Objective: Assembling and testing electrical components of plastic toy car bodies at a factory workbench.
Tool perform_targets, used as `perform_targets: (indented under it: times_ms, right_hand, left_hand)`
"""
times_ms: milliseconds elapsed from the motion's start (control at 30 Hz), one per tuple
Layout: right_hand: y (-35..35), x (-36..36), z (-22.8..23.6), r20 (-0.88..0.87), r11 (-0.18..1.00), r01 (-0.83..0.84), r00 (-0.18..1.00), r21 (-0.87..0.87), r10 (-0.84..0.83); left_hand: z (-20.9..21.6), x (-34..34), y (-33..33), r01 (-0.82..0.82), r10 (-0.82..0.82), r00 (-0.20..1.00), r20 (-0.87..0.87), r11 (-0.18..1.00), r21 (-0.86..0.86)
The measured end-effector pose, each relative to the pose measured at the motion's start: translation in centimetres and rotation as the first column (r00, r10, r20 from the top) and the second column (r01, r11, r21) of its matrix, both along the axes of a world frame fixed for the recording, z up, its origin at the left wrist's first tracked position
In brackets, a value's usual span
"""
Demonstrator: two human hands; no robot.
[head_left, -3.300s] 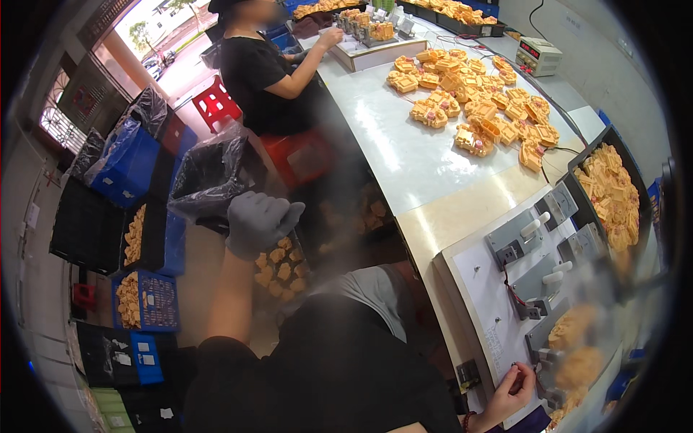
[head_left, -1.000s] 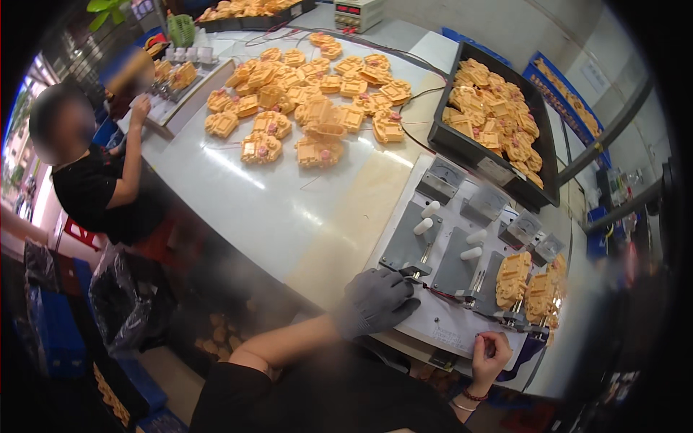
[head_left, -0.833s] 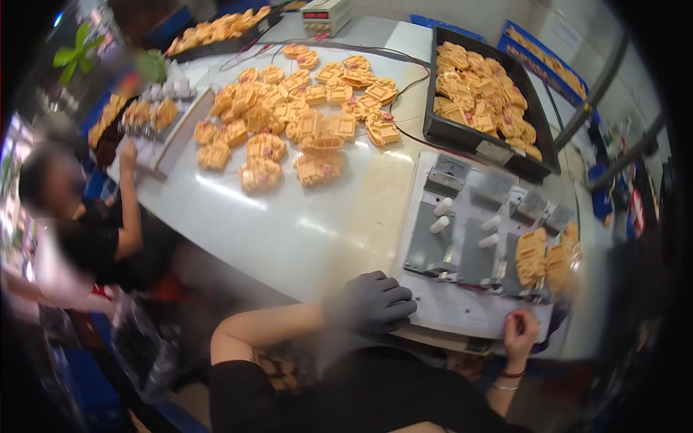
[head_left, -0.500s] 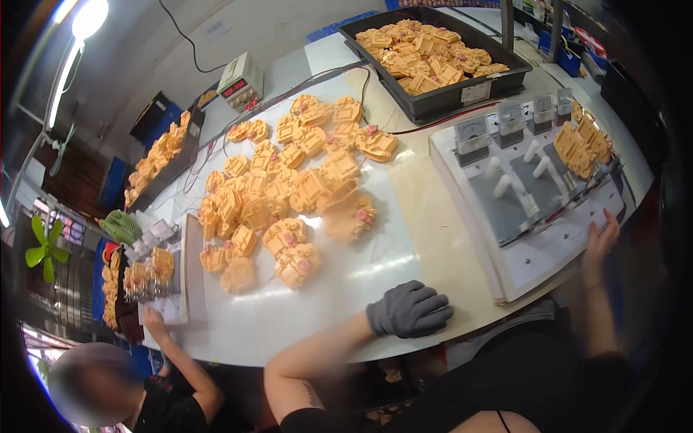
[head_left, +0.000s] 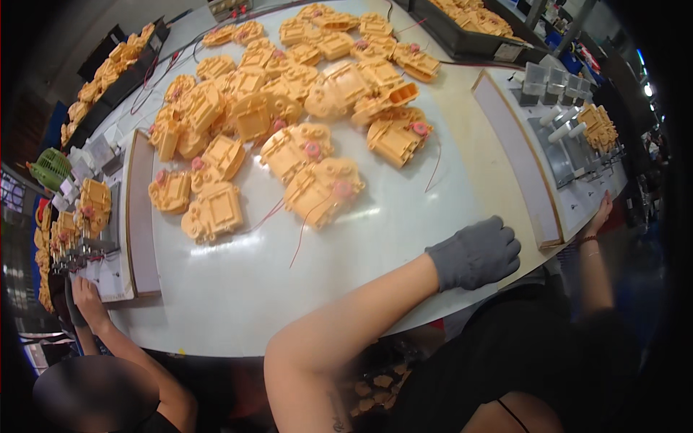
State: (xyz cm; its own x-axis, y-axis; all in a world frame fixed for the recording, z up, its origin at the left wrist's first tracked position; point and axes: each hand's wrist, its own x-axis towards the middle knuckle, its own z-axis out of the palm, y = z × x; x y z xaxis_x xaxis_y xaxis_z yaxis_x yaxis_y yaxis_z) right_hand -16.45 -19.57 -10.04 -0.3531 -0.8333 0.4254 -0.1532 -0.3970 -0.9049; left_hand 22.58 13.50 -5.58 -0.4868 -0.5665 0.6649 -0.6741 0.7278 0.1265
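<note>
My left hand, in a grey glove, rests on the pale tabletop with its fingers curled in, and nothing shows in it. Bare, with a beaded band at the wrist, my right hand is at the front edge of a white test fixture. Its fingers look stretched out, partly hard to see. On that fixture stand white posts and clear-topped meters, beside an orange plastic housing. Many more orange housings with pink round parts and thin red wires lie heaped across the table, left of my gloved hand.
A black tray of housings stands at the far right, another bin at the far left. On the left, a person's hand is at a second fixture bearing housings. A green fan stands behind it.
The view has shifted, bringing the pile nearer. My gloved fingers have curled from loosely laid to a fist. My right hand stays at the fixture's front edge.
</note>
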Motion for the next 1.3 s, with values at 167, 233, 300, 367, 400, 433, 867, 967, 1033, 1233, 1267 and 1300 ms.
perform_targets:
  times_ms: [167, 233, 300, 367, 400, 433, 867, 967, 1033, 1233, 1267, 1300]
  right_hand:
    - [-1.1, -1.3, 0.4, -0.018, 0.999, -0.006, 1.000, 0.040, 0.007]
    - [-0.9, -0.9, 0.2, -0.012, 0.999, 0.003, 1.000, 0.039, -0.002]
    - [-0.6, -0.6, 0.1, 0.007, 0.999, -0.022, 1.000, 0.040, 0.022]
    - [-0.2, -0.8, 0.2, -0.037, 0.999, -0.009, 0.999, 0.038, 0.011]
    - [0.0, -0.8, 0.3, 0.027, 0.999, -0.042, 0.999, 0.032, 0.041]
    - [0.0, -0.6, 0.4, 0.030, 0.998, -0.045, 0.999, 0.034, 0.044]
    - [-0.2, -1.3, 0.4, -0.013, 0.999, -0.038, 0.999, 0.034, 0.038]
    - [-0.8, -2.0, 0.1, -0.033, 0.999, -0.045, 0.998, 0.011, 0.046]
    - [-0.9, -2.1, 0.1, -0.034, 0.999, -0.045, 0.998, 0.019, 0.046]
    - [0.0, -1.1, 0.5, -0.029, 0.998, -0.037, 0.999, 0.049, 0.039]
    - [0.2, -0.9, 0.5, -0.018, 0.998, -0.033, 0.999, 0.060, 0.035]
    - [0.1, -0.9, 0.6, -0.019, 0.997, -0.036, 0.999, 0.061, 0.038]
  left_hand:
    - [-1.2, -1.2, -0.8, -0.042, 0.044, 0.999, -0.027, 0.995, 0.090]
    - [-1.1, -1.3, -0.5, -0.054, 0.056, 0.998, -0.020, 0.994, 0.097]
    - [-0.9, -1.2, -0.3, -0.062, 0.064, 0.998, -0.017, 0.993, 0.100]
    - [-0.8, -1.3, -0.2, -0.041, 0.042, 0.999, -0.021, 0.997, 0.064]
    - [-0.7, -1.2, -0.1, -0.045, 0.046, 0.999, -0.018, 0.997, 0.066]
    - [-0.6, -1.2, 0.0, -0.048, 0.051, 0.998, -0.044, 0.997, 0.066]
    - [0.2, -0.7, 0.3, -0.056, 0.058, 0.997, -0.043, 0.998, 0.034]
    - [0.0, -0.7, 0.2, -0.050, 0.053, 0.996, -0.076, 0.998, 0.033]
    - [0.0, -0.6, 0.2, -0.046, 0.047, 0.997, -0.065, 0.999, 0.020]
    - [-0.2, -0.6, 0.3, -0.052, 0.054, 0.996, -0.064, 0.998, 0.024]
    - [-0.2, -0.6, 0.3, -0.052, 0.053, 0.996, -0.073, 0.998, 0.019]
    - [-0.2, -0.7, 0.3, -0.055, 0.056, 0.996, -0.074, 0.998, 0.019]
